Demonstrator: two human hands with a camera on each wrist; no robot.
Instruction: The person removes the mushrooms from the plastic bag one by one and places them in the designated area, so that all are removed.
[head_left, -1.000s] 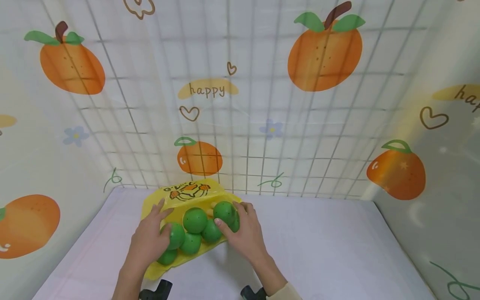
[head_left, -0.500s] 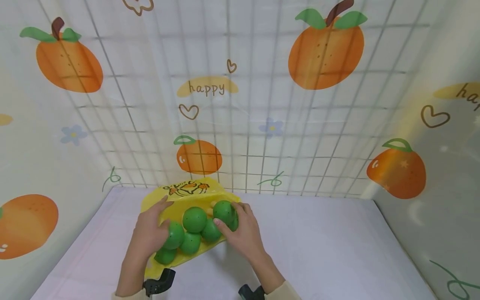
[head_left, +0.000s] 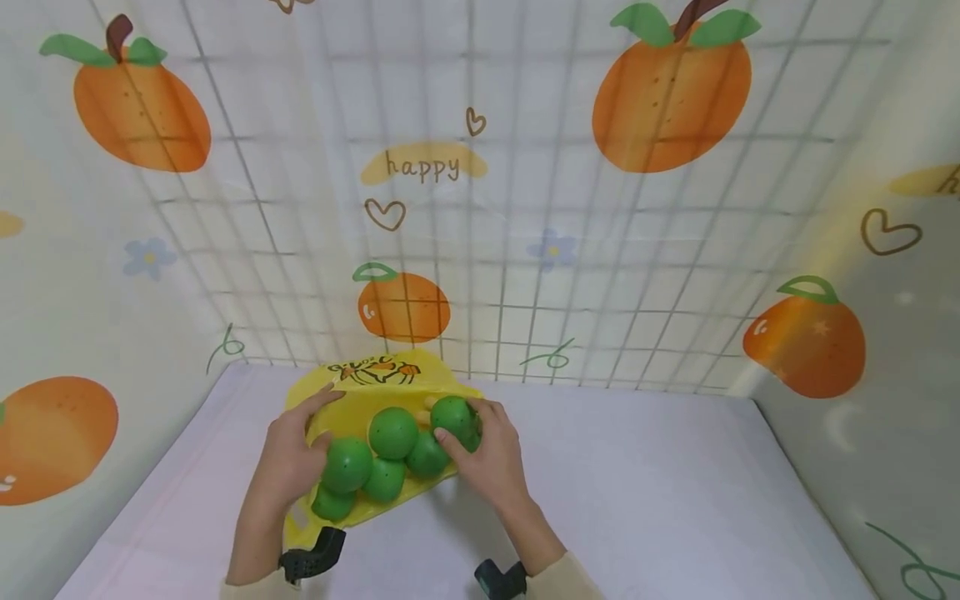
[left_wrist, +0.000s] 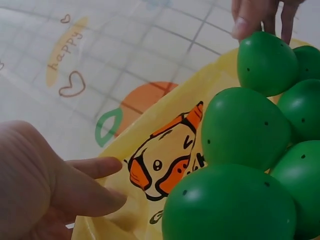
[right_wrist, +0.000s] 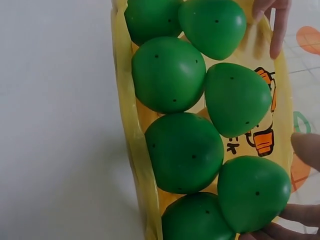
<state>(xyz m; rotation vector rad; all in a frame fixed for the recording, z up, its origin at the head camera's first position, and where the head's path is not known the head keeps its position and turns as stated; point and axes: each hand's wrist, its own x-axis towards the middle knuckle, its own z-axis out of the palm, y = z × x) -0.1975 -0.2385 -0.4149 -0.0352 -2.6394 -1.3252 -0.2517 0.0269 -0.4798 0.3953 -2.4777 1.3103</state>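
Observation:
Several green dotted balls (head_left: 393, 432) lie clustered in the opened front of a yellow plastic bag (head_left: 375, 402) with a duck print. On the bag's left side is my left hand (head_left: 292, 454), its index finger stretched along the bag. In the left wrist view a gap separates that hand's thumb (left_wrist: 112, 200) from the nearest ball; its other fingers are mostly hidden. At the right end, my right hand (head_left: 491, 454) cups the upper right ball (head_left: 453, 419) between thumb and fingers. Whether this thumb presses on the ball cannot be told.
Under the bag stretches a white table (head_left: 622, 483). A curtain (head_left: 555, 158) printed with oranges hangs over a wire grid behind it. Black wrist devices (head_left: 315, 552) sit at both forearms.
My left hand has shifted slightly, its thumb drawing back from the left ball. The right hand keeps its place on the right ball. The head view has tilted slightly.

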